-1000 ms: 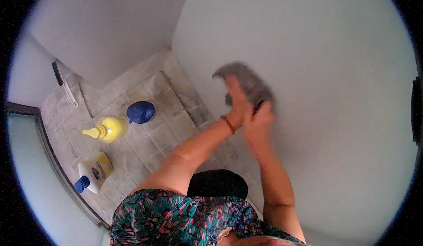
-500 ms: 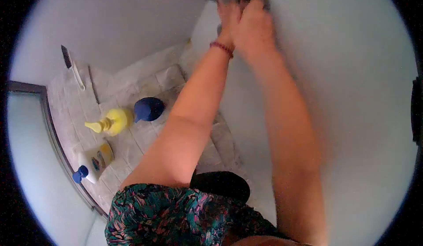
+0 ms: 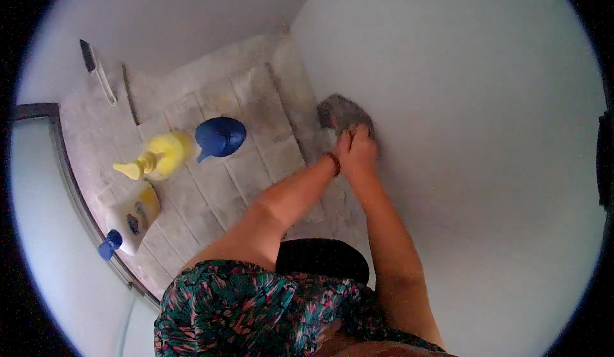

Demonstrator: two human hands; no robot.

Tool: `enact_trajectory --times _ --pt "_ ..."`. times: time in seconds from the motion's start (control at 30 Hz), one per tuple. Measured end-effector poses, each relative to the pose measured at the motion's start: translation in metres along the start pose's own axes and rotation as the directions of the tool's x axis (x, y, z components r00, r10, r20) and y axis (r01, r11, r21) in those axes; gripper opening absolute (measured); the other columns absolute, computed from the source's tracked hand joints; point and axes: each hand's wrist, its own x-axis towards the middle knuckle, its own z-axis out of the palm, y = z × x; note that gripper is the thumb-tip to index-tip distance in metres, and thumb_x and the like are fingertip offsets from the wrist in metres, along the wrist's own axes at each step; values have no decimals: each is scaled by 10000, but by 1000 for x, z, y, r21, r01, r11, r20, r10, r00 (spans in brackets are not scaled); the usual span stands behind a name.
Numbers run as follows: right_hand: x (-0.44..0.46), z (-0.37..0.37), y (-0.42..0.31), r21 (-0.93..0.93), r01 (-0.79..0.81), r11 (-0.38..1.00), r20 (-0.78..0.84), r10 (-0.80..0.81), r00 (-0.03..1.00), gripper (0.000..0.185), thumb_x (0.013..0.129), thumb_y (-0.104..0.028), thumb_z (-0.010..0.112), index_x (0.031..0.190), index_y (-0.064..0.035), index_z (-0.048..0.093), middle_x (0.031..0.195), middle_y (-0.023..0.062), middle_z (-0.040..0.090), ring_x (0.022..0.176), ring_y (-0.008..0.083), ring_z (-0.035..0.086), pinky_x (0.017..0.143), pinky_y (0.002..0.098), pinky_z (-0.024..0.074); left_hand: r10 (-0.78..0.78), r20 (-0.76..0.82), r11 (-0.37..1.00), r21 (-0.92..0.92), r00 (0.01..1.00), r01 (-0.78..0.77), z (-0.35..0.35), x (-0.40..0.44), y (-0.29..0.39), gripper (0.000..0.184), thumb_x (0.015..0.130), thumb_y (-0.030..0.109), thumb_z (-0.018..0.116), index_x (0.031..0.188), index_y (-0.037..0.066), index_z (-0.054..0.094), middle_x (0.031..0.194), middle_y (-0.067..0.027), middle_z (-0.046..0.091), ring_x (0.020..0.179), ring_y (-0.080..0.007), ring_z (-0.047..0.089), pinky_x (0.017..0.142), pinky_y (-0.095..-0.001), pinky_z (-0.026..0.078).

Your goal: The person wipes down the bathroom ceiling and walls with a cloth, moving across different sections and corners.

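Observation:
A dark grey cloth is pressed against the pale wall, low down near where it meets the floor. My left hand, with a dark red bracelet at the wrist, is closed on the cloth. Right beside it, my right hand grips the same cloth, its fingers bunched against the left hand. Some of the fingers are hidden by the cloth and by each other.
On the tiled floor to my left stand a blue bottle, a yellow pump bottle and a white bottle with a blue cap. A brush leans farther back. A glass panel with a dark frame borders the left side.
Both hands have come down the wall with the cloth, from high up to near the floor and closer to me. The bottles and brush stay in place while the view shifts slightly.

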Motion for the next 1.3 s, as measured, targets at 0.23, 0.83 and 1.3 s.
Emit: enact_trajectory --times 0.23,0.83,1.3 --pt "92 -5 -52 178 463 868 -307 -398 865 315 855 -260 533 951 37 489 895 272 599 816 444 578 708 490 450 314 -76 949 49 946 -311 -83 147 108 330 854 227 458 1079 -14 466 1224 -234 341 1119 -365 320 914 -499 289" --pt "-35 67 103 120 69 990 125 -84 989 409 933 -304 396 1150 34 473 1069 264 549 898 419 561 812 503 440 -32 -32 998 -46 999 31 24 -29 -42 232 834 189 466 911 -19 536 1076 -206 470 987 -297 430 828 -445 372" --pt "-49 -39 59 536 412 737 -419 -192 888 343 912 -295 462 1060 14 481 905 258 589 838 420 565 727 434 444 173 163 978 86 971 -189 26 34 92 220 817 159 472 780 -22 590 961 -184 571 884 -245 516 761 -404 437"
